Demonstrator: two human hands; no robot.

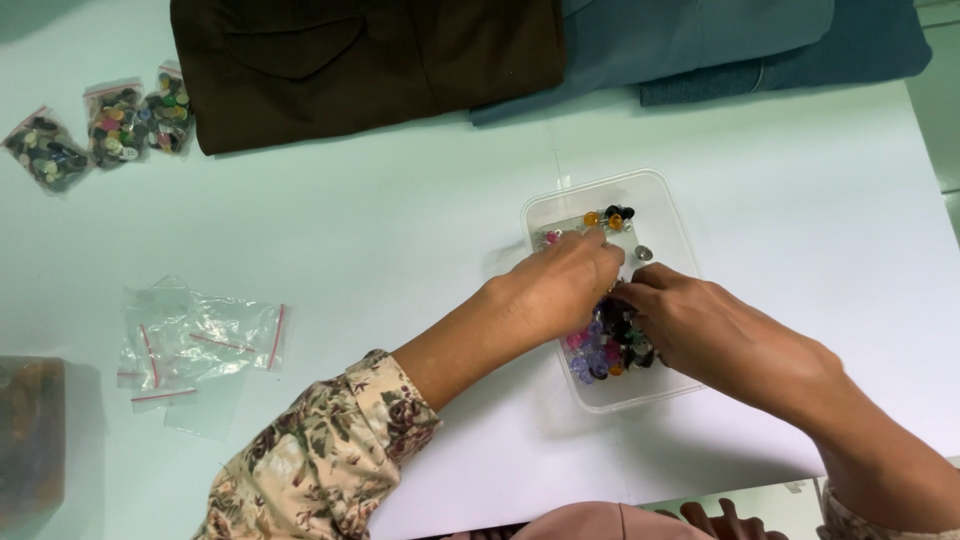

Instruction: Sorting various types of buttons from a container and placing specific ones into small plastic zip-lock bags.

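With both the left hand [565, 285] and right hand [700, 325] pinched narrow over the buttons [605, 345], picking goes best one at a time, low inside the clear tub [670, 215].

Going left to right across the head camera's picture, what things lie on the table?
Bags of buttons → empty clear bags → brown garment → left hand → right hand, both in the clear tub → blue garment.
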